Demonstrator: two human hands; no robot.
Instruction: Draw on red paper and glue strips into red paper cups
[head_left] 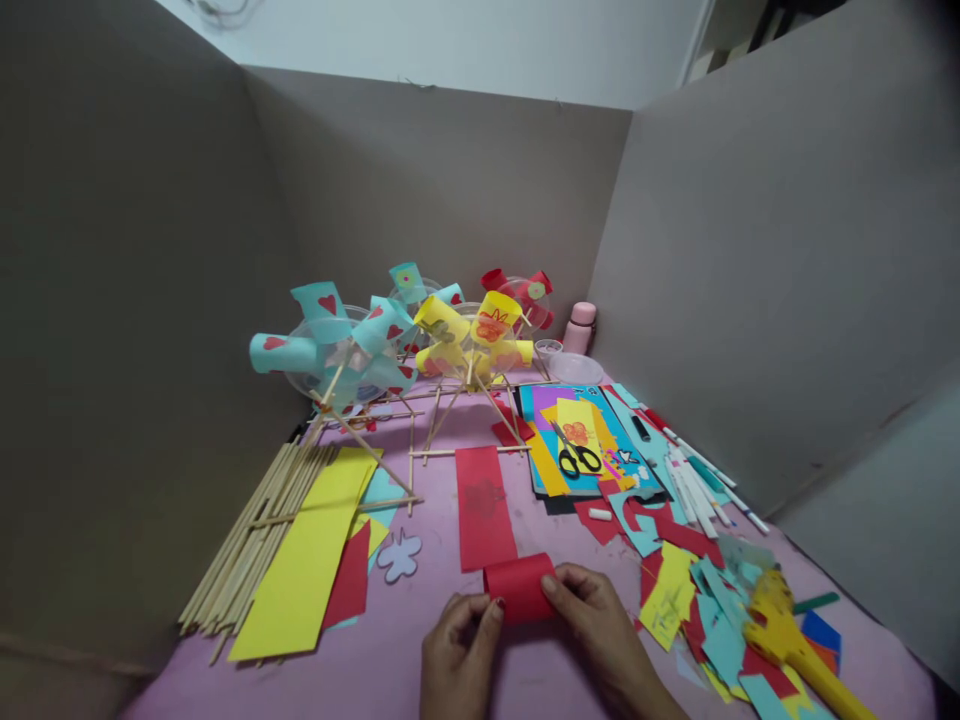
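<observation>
A long red paper strip [484,505] lies on the pink table [390,660], and its near end is rolled into a short tube [519,584]. My left hand [459,650] pinches the tube's left end with curled fingers. My right hand [600,630] grips the tube's right end, thumb on top. Both hands are closed on the roll near the table's front edge.
Paper windmill models [390,340] on wooden sticks stand at the back. A stick bundle [247,540] and yellow sheet [311,555] lie left. Scissors [577,455] rest on coloured sheets; white markers [694,490], paper scraps [705,600] and a yellow glue gun [791,640] lie right. Cardboard walls [750,270] surround.
</observation>
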